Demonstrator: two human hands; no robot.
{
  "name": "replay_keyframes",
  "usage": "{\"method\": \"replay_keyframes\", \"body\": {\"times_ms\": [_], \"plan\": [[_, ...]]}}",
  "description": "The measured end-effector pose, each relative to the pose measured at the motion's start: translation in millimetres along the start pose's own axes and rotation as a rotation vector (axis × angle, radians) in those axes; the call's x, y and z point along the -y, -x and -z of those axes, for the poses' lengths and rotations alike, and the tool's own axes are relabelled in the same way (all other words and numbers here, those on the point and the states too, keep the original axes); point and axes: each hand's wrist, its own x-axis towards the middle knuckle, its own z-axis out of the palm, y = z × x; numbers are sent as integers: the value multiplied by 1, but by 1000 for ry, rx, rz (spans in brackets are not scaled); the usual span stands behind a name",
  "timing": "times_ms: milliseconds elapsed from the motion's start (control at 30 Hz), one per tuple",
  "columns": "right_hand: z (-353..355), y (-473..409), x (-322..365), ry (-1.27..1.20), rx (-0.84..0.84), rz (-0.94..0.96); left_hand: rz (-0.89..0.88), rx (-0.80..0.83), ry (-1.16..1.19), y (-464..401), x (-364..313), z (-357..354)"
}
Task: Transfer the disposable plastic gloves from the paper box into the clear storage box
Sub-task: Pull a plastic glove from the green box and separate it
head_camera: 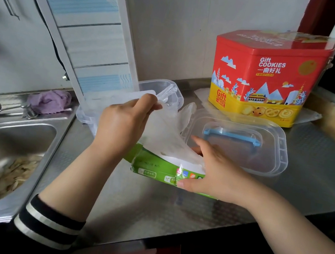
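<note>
A green and white paper box (155, 170) lies on the steel counter in front of me. My right hand (212, 173) holds its right end, thumb on the front face and fingers over the top. My left hand (123, 120) pinches a bunch of thin clear plastic gloves (168, 131) that stretch up and left out of the box's opening. Behind my left hand stands the clear storage box (168, 89), open, partly hidden by the hand and gloves. Its clear lid (266, 162) with a blue handle lies flat to the right.
A red and yellow cookie tin (264, 76) stands at the back right on the counter. To the left is a steel sink (3, 158) holding food scraps, with a purple cloth (50, 100) on its rim. The counter's front edge runs below my arms.
</note>
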Motion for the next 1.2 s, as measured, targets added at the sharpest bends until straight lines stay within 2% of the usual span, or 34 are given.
{"method": "replay_keyframes", "body": {"times_ms": [267,433,467,600,633,700,767,800,867,933,1067,1200], "plan": [[4,11,-28,29,23,-9,76,-14,-82,-7,25,19],[2,6,-27,25,48,12,69,37,21,-30,26,42],[6,4,-21,-54,36,27,80,60,59,-35,22,46],[27,-12,2,-665,-146,133,118,183,223,-53,11,54],[33,-18,10,-713,-129,146,118,219,255,-59,9,54],[38,-26,26,-779,10,179,96,302,280,-69,5,51],[41,-35,36,-948,113,186,69,385,287,-79,2,46],[44,-38,40,-1052,88,191,72,426,300,-83,1,44],[53,-41,43,-1231,-80,166,126,504,330,-91,4,40],[58,-42,46,-1301,-233,139,226,566,360,-96,9,36],[55,-45,53,-1132,-454,16,396,631,403,-98,22,24],[57,-50,52,-867,-546,-72,426,592,399,-100,28,17]]}}
